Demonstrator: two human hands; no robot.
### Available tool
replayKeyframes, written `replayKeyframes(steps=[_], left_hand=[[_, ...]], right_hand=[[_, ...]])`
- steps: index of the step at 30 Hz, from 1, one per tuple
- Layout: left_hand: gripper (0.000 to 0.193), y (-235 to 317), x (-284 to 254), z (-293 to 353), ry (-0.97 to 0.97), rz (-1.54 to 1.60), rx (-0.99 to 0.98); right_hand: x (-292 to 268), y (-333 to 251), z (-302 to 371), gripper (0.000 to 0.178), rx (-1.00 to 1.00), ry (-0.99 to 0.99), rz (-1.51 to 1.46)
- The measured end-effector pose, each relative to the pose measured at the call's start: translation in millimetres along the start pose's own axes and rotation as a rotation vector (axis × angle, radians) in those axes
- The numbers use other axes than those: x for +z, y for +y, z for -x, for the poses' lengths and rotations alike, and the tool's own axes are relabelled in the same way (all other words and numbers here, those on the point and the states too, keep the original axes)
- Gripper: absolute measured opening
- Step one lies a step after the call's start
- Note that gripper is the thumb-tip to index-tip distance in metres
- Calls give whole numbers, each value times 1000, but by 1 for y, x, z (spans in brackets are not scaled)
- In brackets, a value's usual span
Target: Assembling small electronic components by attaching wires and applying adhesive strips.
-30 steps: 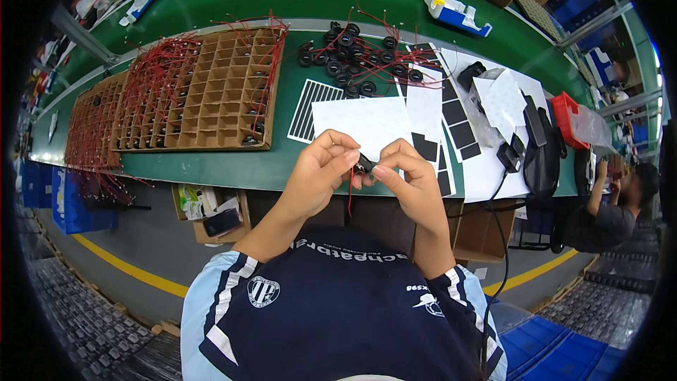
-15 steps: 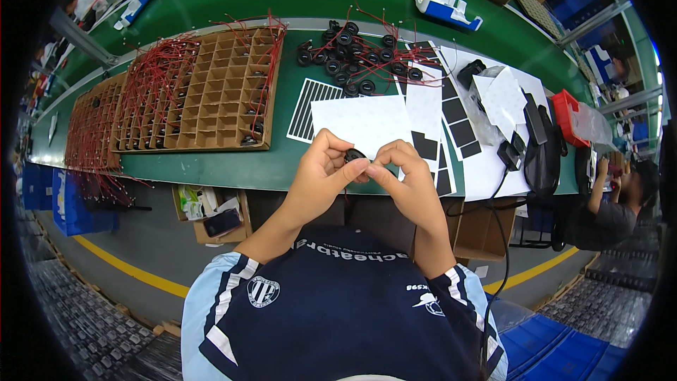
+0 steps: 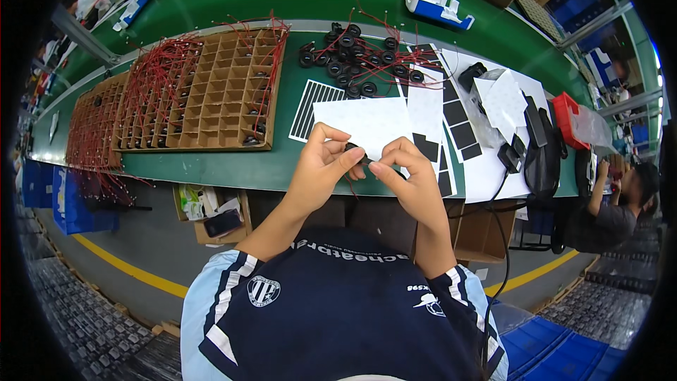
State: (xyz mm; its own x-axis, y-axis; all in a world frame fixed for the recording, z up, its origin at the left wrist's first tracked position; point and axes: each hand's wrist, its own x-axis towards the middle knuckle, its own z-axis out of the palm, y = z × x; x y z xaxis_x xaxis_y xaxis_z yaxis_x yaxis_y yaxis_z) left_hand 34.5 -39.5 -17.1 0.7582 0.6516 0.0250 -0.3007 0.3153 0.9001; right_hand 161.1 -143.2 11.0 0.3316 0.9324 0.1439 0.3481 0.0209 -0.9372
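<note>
Over the front edge of the green bench, my left hand [image 3: 323, 164] pinches a small round black part [image 3: 350, 147] between thumb and fingers; a red wire [image 3: 351, 185] hangs below it. Close on its right, my right hand [image 3: 409, 169] is closed, thumb against fingers, at the end of a small black strip [image 3: 365, 160] that reaches toward the part. Fingers cover much of both pieces. Just beyond lies a white sheet [image 3: 363, 116], beside a sheet of black strips [image 3: 310, 106]. A pile of round black parts with red wires [image 3: 352, 60] sits farther back.
Cardboard divider trays [image 3: 218, 99] with red-wired parts fill the left of the bench. At right are a black cable [image 3: 502, 190], a black pouch-like item [image 3: 539, 148] and a red bin [image 3: 564, 116]. A blue-and-white holder [image 3: 437, 8] stands behind. Another person [image 3: 613, 204] works at far right.
My right hand has drawn slightly away from my left, and a black strip now shows between them. The blue-and-white holder at the back has shifted a little left.
</note>
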Motion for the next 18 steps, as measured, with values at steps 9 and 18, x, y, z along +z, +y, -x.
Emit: replayKeyframes(steps=[9, 18], left_hand=[[18, -5, 4, 2, -59, 137, -23], [17, -6, -2, 0, -97, -94, -48]], right_hand=[[1, 4, -1, 15, 62, -9, -134], [5, 9, -1, 16, 87, -20, 52]])
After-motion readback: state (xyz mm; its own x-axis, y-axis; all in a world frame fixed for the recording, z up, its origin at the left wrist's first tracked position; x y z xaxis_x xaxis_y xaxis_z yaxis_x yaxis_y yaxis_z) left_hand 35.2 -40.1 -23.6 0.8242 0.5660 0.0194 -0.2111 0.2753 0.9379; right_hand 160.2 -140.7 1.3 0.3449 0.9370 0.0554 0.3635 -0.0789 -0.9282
